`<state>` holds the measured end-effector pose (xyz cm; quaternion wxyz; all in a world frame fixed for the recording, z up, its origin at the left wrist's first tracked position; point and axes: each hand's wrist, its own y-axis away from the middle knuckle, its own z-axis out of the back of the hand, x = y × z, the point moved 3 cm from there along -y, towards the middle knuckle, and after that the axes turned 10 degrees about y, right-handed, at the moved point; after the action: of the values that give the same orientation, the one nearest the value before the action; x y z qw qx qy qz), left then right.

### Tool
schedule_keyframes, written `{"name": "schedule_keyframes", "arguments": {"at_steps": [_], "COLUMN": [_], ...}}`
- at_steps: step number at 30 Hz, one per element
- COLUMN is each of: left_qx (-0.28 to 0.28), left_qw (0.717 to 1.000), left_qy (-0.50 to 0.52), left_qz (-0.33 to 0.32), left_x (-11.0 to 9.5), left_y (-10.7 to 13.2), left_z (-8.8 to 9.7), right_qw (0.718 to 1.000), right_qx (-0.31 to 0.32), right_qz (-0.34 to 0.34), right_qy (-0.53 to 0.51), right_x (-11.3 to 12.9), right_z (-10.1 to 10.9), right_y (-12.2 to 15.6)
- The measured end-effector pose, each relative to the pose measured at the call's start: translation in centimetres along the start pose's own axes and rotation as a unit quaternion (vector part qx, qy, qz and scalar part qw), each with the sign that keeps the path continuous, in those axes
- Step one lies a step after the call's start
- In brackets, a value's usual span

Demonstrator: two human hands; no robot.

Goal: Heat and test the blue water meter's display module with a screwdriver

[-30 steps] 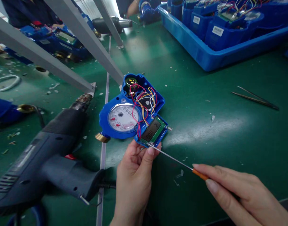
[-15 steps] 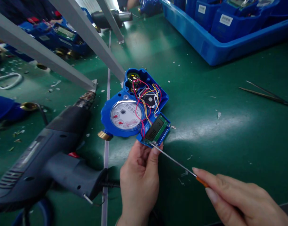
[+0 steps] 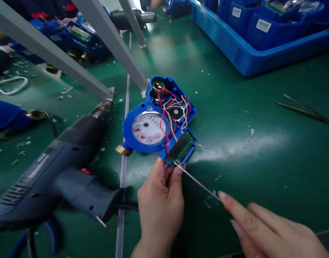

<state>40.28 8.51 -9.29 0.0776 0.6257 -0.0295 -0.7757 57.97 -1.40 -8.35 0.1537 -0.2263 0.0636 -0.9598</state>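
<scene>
While the view has drifted a bit vs. 1 s ago, the grip is unchanged: left hand (image 3: 160,204) still pinches the LCD module (image 3: 182,148) at its near edge, right hand (image 3: 263,225) stays closed on a thin screwdriver (image 3: 198,182), tip at the module's near corner, so work stays at that corner. Blue water meter (image 3: 159,120) lies open, face up, mid green mat (image 3: 234,161), just right of heat gun (image 3: 53,172). Red/yellow/blue wires (image 3: 171,113) loop from its open rear cavity to the module; white dial shows.
</scene>
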Motion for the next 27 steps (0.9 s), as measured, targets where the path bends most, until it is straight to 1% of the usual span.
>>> {"name": "schedule_keyframes", "arguments": {"at_steps": [2, 5, 7, 8, 10, 13, 15, 18, 21, 24, 27], "left_qx": [0.000, 0.003, -0.005, -0.010, -0.019, -0.021, -0.023, -0.020, 0.001, 0.024, 0.044], "left_qw": [1.000, 1.000, 1.000, 1.000, 0.999, 0.999, 0.999, 0.998, 0.998, 0.999, 0.993], "left_qy": [-0.001, -0.003, 0.012, 0.020, 0.029, 0.027, 0.037, 0.063, 0.054, 0.047, 0.103], "left_qz": [-0.002, -0.003, 0.003, 0.006, 0.009, 0.007, 0.010, 0.015, 0.012, 0.012, 0.026], "left_x": [-0.1, -0.1, -0.1, -0.1, -0.2, -0.3, -0.2, -0.1, 0.0, 0.0, -0.1], "left_y": [0.0, 0.0, 0.0, 0.0, 0.1, 0.1, 0.0, 0.0, -0.1, -0.1, -0.2], "left_z": [0.0, 0.0, 0.0, 0.0, 0.0, 0.0, 0.0, 0.1, 0.1, 0.1, 0.2], "right_qw": [0.999, 0.984, 0.972, 0.970, 0.975, 0.989, 0.992, 0.983, 0.970, 0.971, 0.983], "right_qx": [0.009, 0.046, 0.061, 0.059, 0.039, 0.003, -0.007, 0.001, 0.012, 0.014, 0.000], "right_qz": [-0.013, -0.073, -0.112, -0.122, -0.109, -0.049, -0.028, -0.040, -0.062, -0.060, -0.035], "right_qy": [-0.050, -0.156, -0.196, -0.202, -0.192, -0.139, -0.121, -0.177, -0.236, -0.229, -0.181], "right_x": [0.0, -0.4, -0.6, -0.6, -0.4, 0.2, 0.4, 0.2, -0.1, -0.2, -0.3], "right_z": [0.2, 0.5, 0.5, 0.4, 0.2, -0.5, -0.9, -1.1, -1.0, -1.0, -1.0], "right_y": [-0.3, -1.2, -1.6, -1.6, -1.3, -0.6, -0.4, -0.7, -1.1, -1.1, -0.8]}}
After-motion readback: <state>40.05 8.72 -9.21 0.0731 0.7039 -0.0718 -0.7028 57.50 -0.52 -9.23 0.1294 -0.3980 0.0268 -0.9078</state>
